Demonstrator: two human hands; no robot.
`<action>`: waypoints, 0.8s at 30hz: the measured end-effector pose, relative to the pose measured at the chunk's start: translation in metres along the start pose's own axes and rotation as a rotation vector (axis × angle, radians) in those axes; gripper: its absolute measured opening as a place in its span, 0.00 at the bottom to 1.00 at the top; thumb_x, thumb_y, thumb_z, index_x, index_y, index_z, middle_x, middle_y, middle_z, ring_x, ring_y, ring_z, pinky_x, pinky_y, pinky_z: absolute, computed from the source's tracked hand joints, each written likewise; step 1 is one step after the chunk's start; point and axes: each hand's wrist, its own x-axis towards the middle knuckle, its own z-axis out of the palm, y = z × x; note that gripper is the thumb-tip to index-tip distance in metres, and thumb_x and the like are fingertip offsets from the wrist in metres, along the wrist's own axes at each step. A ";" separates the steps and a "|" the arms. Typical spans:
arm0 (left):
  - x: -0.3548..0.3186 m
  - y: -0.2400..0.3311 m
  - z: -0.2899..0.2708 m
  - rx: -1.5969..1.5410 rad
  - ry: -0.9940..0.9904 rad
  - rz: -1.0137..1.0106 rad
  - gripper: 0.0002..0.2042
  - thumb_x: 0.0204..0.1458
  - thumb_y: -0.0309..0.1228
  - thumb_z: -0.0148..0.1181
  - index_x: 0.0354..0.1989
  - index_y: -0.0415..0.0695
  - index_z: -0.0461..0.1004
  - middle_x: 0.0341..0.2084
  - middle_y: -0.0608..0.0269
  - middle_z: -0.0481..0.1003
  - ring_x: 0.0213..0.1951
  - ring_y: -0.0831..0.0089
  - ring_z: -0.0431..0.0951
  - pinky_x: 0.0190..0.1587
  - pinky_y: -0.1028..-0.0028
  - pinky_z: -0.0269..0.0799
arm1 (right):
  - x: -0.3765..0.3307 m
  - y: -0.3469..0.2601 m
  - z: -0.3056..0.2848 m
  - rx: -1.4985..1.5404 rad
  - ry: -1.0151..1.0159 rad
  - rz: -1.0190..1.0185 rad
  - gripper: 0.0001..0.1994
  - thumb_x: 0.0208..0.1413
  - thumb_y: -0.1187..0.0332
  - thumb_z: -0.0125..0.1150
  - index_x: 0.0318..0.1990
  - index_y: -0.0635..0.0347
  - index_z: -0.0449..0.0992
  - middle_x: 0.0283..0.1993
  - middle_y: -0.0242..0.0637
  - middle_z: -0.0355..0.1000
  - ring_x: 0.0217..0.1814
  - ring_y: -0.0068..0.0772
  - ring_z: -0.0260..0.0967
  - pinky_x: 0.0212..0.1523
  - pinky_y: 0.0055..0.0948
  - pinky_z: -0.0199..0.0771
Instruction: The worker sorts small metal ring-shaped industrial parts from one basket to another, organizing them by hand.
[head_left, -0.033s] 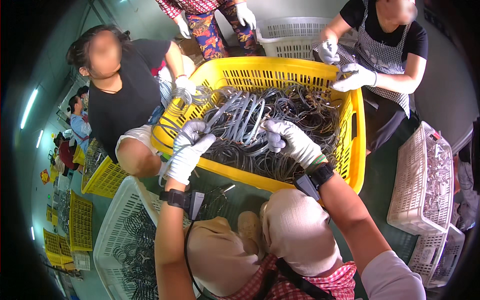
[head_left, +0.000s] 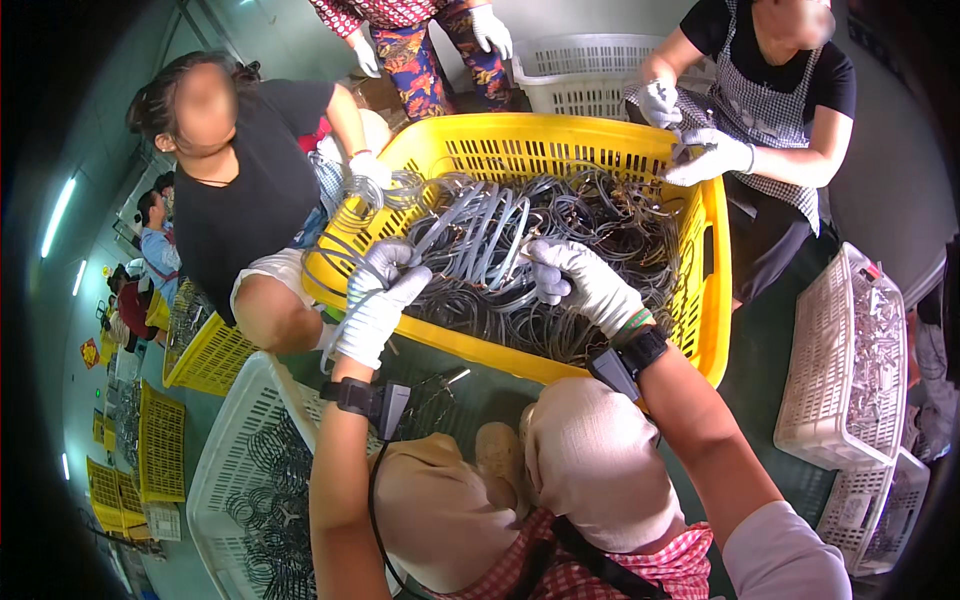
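Note:
In front of me stands a large yellow plastic basket (head_left: 715, 330) heaped with coiled grey and black cables (head_left: 590, 215). My left hand (head_left: 378, 292), in a whitish knit glove, is closed over the near left rim with a grey cable (head_left: 334, 338) in its fingers; the cable trails past the wrist. Above the heap, my gloved right hand (head_left: 588, 285) pinches a thin cable end with a small coppery tip (head_left: 528, 243). A bundle of paler grey loops (head_left: 485, 235) lies between my hands. My fingers partly hide what they grip.
A white crate (head_left: 225, 445) with dark coils stands at lower left. Stacked white crates (head_left: 815, 400) hold metallic parts at right. Co-workers sit left and right of the basket, one handling grey loops (head_left: 375, 195); another stands behind. A metal tool (head_left: 445, 385) lies below the basket's near edge.
The co-worker on the left has shifted slightly, head a little further left. My hands and the cables look the same.

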 end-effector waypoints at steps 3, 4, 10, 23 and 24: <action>0.000 0.004 0.003 0.062 0.023 0.027 0.09 0.44 0.22 0.64 0.33 0.42 0.71 0.29 0.70 0.70 0.29 0.85 0.65 0.29 0.83 0.63 | 0.000 0.000 0.000 -0.003 -0.005 -0.004 0.11 0.58 0.63 0.54 0.39 0.63 0.73 0.17 0.22 0.56 0.14 0.16 0.50 0.18 0.20 0.53; 0.000 0.004 0.005 0.061 0.023 0.027 0.09 0.44 0.22 0.64 0.33 0.42 0.71 0.29 0.70 0.70 0.29 0.85 0.65 0.29 0.83 0.63 | 0.001 0.001 0.000 -0.003 -0.005 -0.004 0.11 0.58 0.63 0.54 0.39 0.63 0.73 0.17 0.22 0.56 0.14 0.16 0.50 0.18 0.20 0.53; -0.002 0.017 0.018 0.120 0.060 -0.149 0.05 0.52 0.28 0.58 0.34 0.42 0.73 0.19 0.73 0.69 0.13 0.88 0.60 0.16 0.84 0.56 | 0.001 0.002 0.000 0.002 0.010 -0.022 0.12 0.59 0.62 0.53 0.39 0.63 0.72 0.17 0.22 0.56 0.15 0.16 0.51 0.19 0.20 0.53; -0.005 0.026 0.027 -0.179 0.037 -0.086 0.15 0.54 0.22 0.50 0.52 0.41 0.67 0.40 0.65 0.75 0.14 0.87 0.60 0.14 0.85 0.56 | 0.003 0.010 0.005 -0.104 0.134 -0.077 0.09 0.60 0.63 0.53 0.40 0.57 0.70 0.25 0.25 0.63 0.19 0.15 0.56 0.23 0.19 0.60; -0.005 0.028 0.027 -0.192 0.084 -0.045 0.15 0.54 0.22 0.51 0.52 0.41 0.67 0.40 0.65 0.75 0.14 0.87 0.60 0.14 0.86 0.56 | 0.001 0.010 0.008 -0.179 0.189 -0.086 0.08 0.59 0.63 0.53 0.40 0.57 0.70 0.26 0.26 0.64 0.20 0.15 0.56 0.23 0.19 0.61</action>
